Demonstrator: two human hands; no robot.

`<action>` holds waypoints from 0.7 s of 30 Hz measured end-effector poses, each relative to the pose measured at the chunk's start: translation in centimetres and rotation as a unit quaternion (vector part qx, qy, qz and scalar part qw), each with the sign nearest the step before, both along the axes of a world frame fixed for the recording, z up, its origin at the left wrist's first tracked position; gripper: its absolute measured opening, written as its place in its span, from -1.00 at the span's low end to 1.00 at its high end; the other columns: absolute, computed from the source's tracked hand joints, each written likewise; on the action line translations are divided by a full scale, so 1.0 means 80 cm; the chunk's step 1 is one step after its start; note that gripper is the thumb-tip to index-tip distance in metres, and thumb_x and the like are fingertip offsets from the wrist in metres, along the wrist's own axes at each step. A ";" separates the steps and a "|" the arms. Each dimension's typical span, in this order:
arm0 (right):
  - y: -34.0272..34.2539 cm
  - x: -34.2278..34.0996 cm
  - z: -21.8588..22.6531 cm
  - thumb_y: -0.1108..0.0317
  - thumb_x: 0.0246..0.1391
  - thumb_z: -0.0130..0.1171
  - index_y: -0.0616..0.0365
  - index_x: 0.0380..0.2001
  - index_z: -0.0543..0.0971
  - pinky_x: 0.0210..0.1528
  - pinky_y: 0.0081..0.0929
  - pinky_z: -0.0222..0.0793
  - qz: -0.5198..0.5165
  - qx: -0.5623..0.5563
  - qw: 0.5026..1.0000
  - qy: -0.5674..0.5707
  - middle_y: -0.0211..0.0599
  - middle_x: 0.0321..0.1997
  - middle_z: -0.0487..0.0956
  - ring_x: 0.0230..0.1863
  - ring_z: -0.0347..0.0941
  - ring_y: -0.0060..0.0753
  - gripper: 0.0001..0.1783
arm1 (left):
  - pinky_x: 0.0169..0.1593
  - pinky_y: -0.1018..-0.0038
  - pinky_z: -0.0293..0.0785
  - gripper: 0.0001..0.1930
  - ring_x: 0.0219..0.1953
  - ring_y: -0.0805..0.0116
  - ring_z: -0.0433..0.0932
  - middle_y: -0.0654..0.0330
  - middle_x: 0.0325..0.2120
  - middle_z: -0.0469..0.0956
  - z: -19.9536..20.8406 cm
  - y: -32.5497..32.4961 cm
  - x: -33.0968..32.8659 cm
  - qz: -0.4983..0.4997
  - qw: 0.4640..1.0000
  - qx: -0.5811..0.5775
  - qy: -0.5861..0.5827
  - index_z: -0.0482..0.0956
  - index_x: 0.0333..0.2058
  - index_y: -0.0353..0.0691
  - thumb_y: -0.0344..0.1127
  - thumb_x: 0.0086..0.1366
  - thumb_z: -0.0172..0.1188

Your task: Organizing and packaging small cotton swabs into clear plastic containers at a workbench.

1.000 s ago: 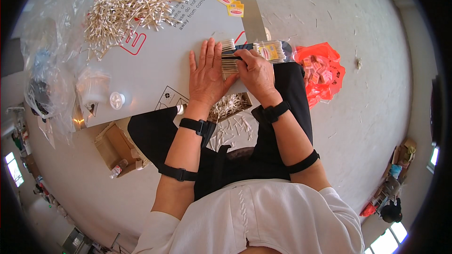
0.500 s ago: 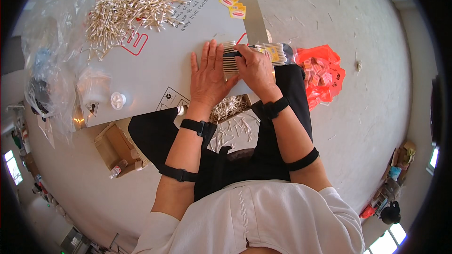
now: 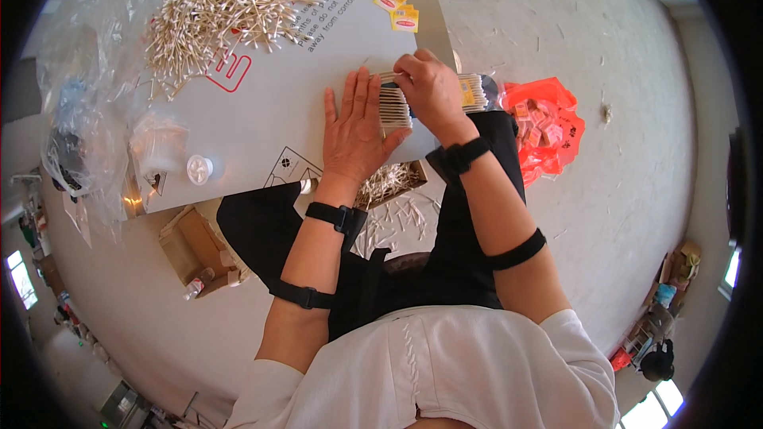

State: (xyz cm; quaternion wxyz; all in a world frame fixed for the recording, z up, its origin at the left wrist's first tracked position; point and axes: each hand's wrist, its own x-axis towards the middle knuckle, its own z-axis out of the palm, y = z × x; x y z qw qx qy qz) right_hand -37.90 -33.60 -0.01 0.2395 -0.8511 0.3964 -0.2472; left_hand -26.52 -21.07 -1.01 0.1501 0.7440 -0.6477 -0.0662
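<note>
My left hand [image 3: 354, 131] lies flat on the tabletop, fingers stretched out, its edge against a neat row of cotton swabs [image 3: 394, 106]. My right hand [image 3: 431, 94] is closed in a pinch over the far end of that row; what its fingertips hold, if anything, is hidden. Just right of this hand, at the table's edge, lies a second flat row of swabs [image 3: 477, 93] with a yellow label among them. A large loose heap of cotton swabs [image 3: 230, 16] covers the far left of the table.
Small yellow packets [image 3: 404, 20] lie near the table's far right. A red plastic bag [image 3: 568, 123] of small packets is at the right. Clear plastic bags [image 3: 87, 95] and a white round cap [image 3: 199, 169] are at left. Below are a cardboard box [image 3: 195, 250] and a swab-filled box [image 3: 389, 183].
My right hand has moved slightly away from me along the swab row, uncovering more of its near part. The left hand stays flat in nearly the same place.
</note>
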 end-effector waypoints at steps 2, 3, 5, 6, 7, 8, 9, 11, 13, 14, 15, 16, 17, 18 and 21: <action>-0.017 0.008 -0.002 0.38 -0.02 0.23 0.10 -0.42 0.59 -0.30 -0.18 0.47 0.006 0.003 1.000 0.013 -0.18 -0.36 0.55 -0.34 0.55 -0.03 -0.93 | 0.42 -0.06 -0.25 -0.06 0.46 0.10 -0.09 0.01 0.41 -0.01 0.001 0.000 -0.001 -0.002 1.000 -0.005 0.002 0.05 0.36 -0.28 0.30 0.23 0.08; -0.024 0.009 -0.002 0.39 -0.05 0.25 0.12 -0.41 0.58 -0.29 -0.23 0.47 0.011 0.004 1.000 0.027 -0.18 -0.35 0.56 -0.32 0.55 -0.06 -0.90 | 0.42 -0.06 -0.25 -0.07 0.47 0.10 -0.09 0.02 0.42 -0.02 0.001 -0.001 -0.002 -0.003 1.000 -0.005 -0.001 0.05 0.36 -0.28 0.28 0.24 0.06; -0.032 0.006 0.000 0.40 -0.07 0.28 0.13 -0.40 0.59 -0.28 -0.23 0.47 0.013 0.003 1.000 0.009 -0.18 -0.38 0.55 -0.31 0.56 -0.07 -0.87 | 0.42 -0.05 -0.25 -0.09 0.47 0.10 -0.10 0.02 0.42 -0.03 -0.001 -0.002 -0.004 -0.004 1.000 -0.006 -0.003 0.05 0.36 -0.28 0.27 0.26 0.05; -0.035 0.003 0.003 0.40 -0.10 0.30 0.14 -0.38 0.59 -0.27 -0.24 0.48 0.016 0.001 1.000 -0.010 -0.18 -0.40 0.54 -0.30 0.56 -0.09 -0.84 | 0.42 -0.06 -0.25 -0.11 0.47 0.13 -0.09 0.03 0.42 -0.02 -0.001 -0.002 -0.003 -0.003 1.000 -0.010 -0.002 0.07 0.35 -0.29 0.23 0.26 0.06; -0.036 -0.005 0.008 0.40 -0.10 0.30 0.14 -0.38 0.59 -0.27 -0.24 0.48 0.015 0.000 1.000 -0.009 -0.18 -0.40 0.54 -0.30 0.56 -0.09 -0.84 | 0.42 -0.06 -0.25 -0.14 0.47 0.17 -0.09 0.04 0.42 -0.01 -0.002 -0.002 -0.004 -0.003 1.000 -0.015 -0.001 0.10 0.35 -0.30 0.19 0.27 0.07; -0.032 -0.013 0.013 0.41 -0.14 0.33 0.14 -0.31 0.60 -0.24 -0.24 0.48 0.058 0.035 0.998 -0.006 -0.17 -0.38 0.53 -0.28 0.56 -0.09 -0.75 | 0.42 -0.06 -0.25 -0.14 0.47 0.17 -0.09 0.04 0.42 -0.01 -0.004 0.000 -0.001 0.000 1.000 -0.015 -0.002 0.10 0.35 -0.30 0.19 0.27 0.07; -0.026 -0.022 0.016 0.42 -0.18 0.37 0.14 -0.23 0.60 -0.22 -0.25 0.49 0.100 0.069 0.993 -0.002 -0.16 -0.35 0.53 -0.26 0.57 -0.08 -0.66 | 0.42 -0.05 -0.25 -0.16 0.47 0.17 -0.08 0.04 0.42 0.00 -0.005 0.001 0.001 0.001 1.000 -0.006 -0.016 0.10 0.35 -0.29 0.17 0.29 0.06; -0.006 -0.042 0.022 0.43 -0.21 0.40 0.13 -0.14 0.57 -0.19 -0.24 0.48 0.124 0.064 0.990 0.010 -0.15 -0.29 0.52 -0.23 0.56 -0.06 -0.54 | 0.43 -0.05 -0.25 -0.19 0.46 0.17 -0.07 0.05 0.42 0.01 -0.008 0.002 0.002 0.001 1.000 0.001 -0.026 0.09 0.35 -0.29 0.14 0.31 0.06; 0.013 -0.055 0.025 0.35 -0.30 0.48 0.06 0.03 0.50 -0.09 -0.19 0.46 0.154 0.047 0.986 0.050 -0.18 -0.16 0.49 -0.08 0.50 -0.04 -0.31 | 0.43 -0.05 -0.25 -0.21 0.46 0.18 -0.05 0.06 0.41 0.02 -0.006 0.002 0.003 0.006 1.000 0.004 -0.015 0.09 0.35 -0.27 0.11 0.32 0.05; 0.019 -0.058 0.025 0.35 -0.30 0.48 0.06 0.03 0.50 -0.09 -0.19 0.46 0.151 0.045 0.986 0.051 -0.18 -0.16 0.49 -0.08 0.50 -0.04 -0.31 | 0.43 -0.05 -0.25 -0.21 0.46 0.18 -0.05 0.06 0.41 0.02 -0.007 0.001 0.002 0.004 1.000 0.002 -0.013 0.09 0.35 -0.27 0.11 0.32 0.05; 0.025 -0.058 0.024 0.37 -0.28 0.47 0.07 0.04 0.49 -0.11 -0.20 0.46 0.140 0.018 0.989 0.054 -0.18 -0.18 0.48 -0.10 0.50 -0.05 -0.31 | 0.43 -0.06 -0.27 -0.23 0.47 0.19 -0.07 0.08 0.42 -0.01 -0.008 0.001 0.002 0.001 1.000 0.002 -0.008 0.06 0.37 -0.23 0.15 0.36 -0.05; 0.029 -0.057 0.023 0.39 -0.27 0.47 0.07 0.06 0.49 -0.13 -0.22 0.46 0.129 -0.008 0.990 0.056 -0.18 -0.20 0.47 -0.11 0.50 -0.06 -0.30 | 0.43 -0.07 -0.29 -0.24 0.47 0.19 -0.09 0.09 0.43 -0.04 -0.009 0.000 0.002 0.000 1.000 0.003 -0.003 0.03 0.39 -0.19 0.19 0.40 -0.16; 0.028 -0.055 0.021 0.37 -0.25 0.46 0.06 0.05 0.51 -0.13 -0.22 0.46 0.119 -0.022 0.991 0.059 -0.20 -0.21 0.47 -0.12 0.50 -0.07 -0.33 | 0.43 -0.07 -0.29 -0.24 0.47 0.19 -0.09 0.09 0.43 -0.04 -0.010 0.000 0.003 -0.001 1.000 0.001 -0.004 0.03 0.39 -0.19 0.19 0.40 -0.16; 0.027 -0.054 0.020 0.37 -0.25 0.46 0.06 0.05 0.51 -0.13 -0.22 0.46 0.118 -0.024 0.991 0.059 -0.20 -0.21 0.47 -0.12 0.50 -0.07 -0.33 | 0.43 -0.08 -0.29 -0.25 0.47 0.19 -0.09 0.10 0.43 -0.03 -0.010 -0.001 0.003 -0.004 1.000 -0.004 -0.003 0.02 0.39 -0.17 0.19 0.40 -0.18; 0.021 -0.050 0.018 0.36 -0.23 0.44 0.05 0.03 0.52 -0.14 -0.23 0.46 0.112 -0.008 0.991 0.069 -0.21 -0.21 0.47 -0.12 0.50 -0.09 -0.36 | 0.42 -0.09 -0.29 -0.27 0.47 0.18 -0.08 0.10 0.42 -0.02 -0.011 0.000 0.003 -0.007 1.000 -0.008 -0.004 0.02 0.39 -0.15 0.18 0.42 -0.20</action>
